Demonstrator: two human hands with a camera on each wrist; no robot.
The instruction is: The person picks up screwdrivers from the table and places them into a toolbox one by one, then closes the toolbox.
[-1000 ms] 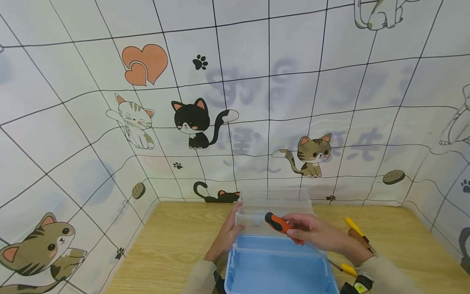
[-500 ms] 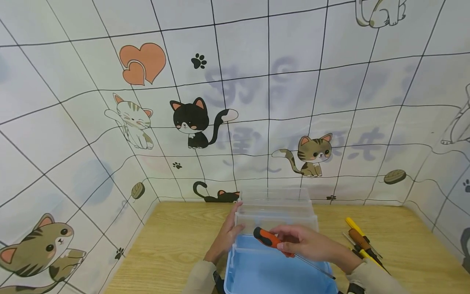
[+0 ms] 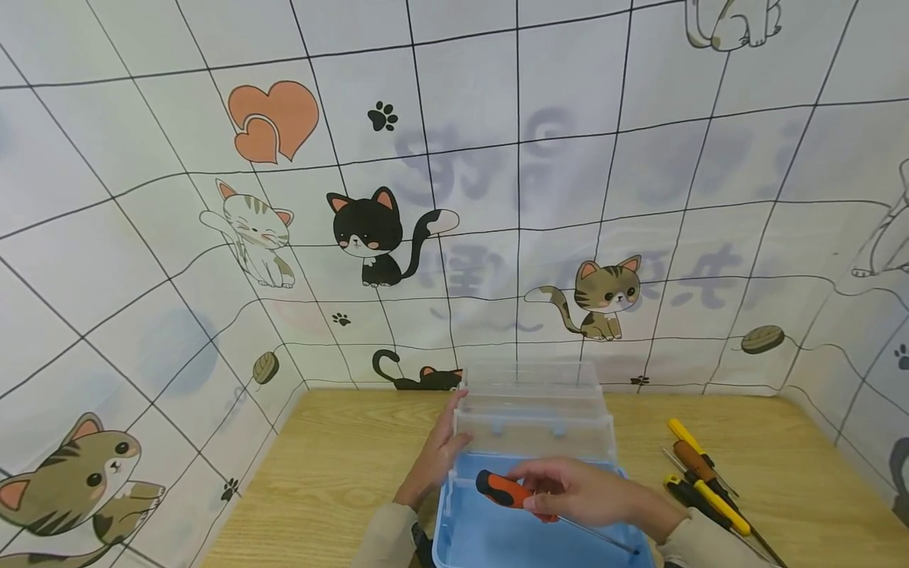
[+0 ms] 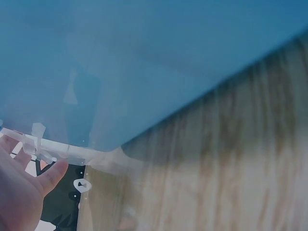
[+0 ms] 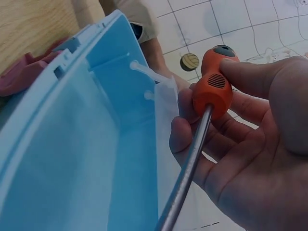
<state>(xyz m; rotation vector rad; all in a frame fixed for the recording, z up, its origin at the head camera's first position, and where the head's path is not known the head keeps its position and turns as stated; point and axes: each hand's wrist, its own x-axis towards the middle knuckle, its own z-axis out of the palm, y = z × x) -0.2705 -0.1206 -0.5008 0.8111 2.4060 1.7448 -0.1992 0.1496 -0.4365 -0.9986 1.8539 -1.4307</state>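
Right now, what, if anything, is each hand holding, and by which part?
The right hand holds the screwdriver by its orange-and-black handle. The left hand holds the clear lid by its left edge.

Left hand point(image 3: 433, 461): lower centre of head view, fingers up and fairly straight, thumb spread off them. Left forearm point(image 3: 387, 536) rises from bottom edge, sleeved. Right hand point(image 3: 578, 489): further right, pointing left, fingers curled, thumb opposed, gripping. Right forearm point(image 3: 713, 540) sleeved, angled in from lower right.
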